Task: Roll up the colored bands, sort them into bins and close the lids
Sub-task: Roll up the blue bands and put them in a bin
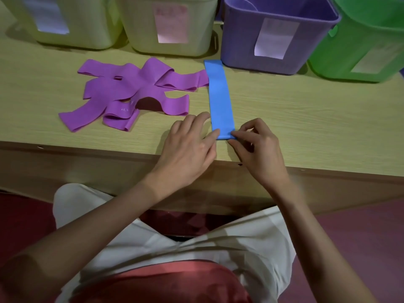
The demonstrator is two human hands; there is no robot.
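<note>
A blue band (219, 95) lies flat and straight on the wooden table (306, 119), running from the purple bin toward the front edge. Its near end is folded over into a small first turn. My left hand (190, 147) pinches the left corner of that near end. My right hand (260, 145) pinches the right corner with thumb and forefinger. A heap of several purple bands (135, 92) lies tangled to the left of the blue one.
Along the back stand two pale yellow-green bins (72, 20) (172, 22), an open purple bin (277, 38) and a green bin (367, 47), each with a paper label. The table's front edge runs just under my hands.
</note>
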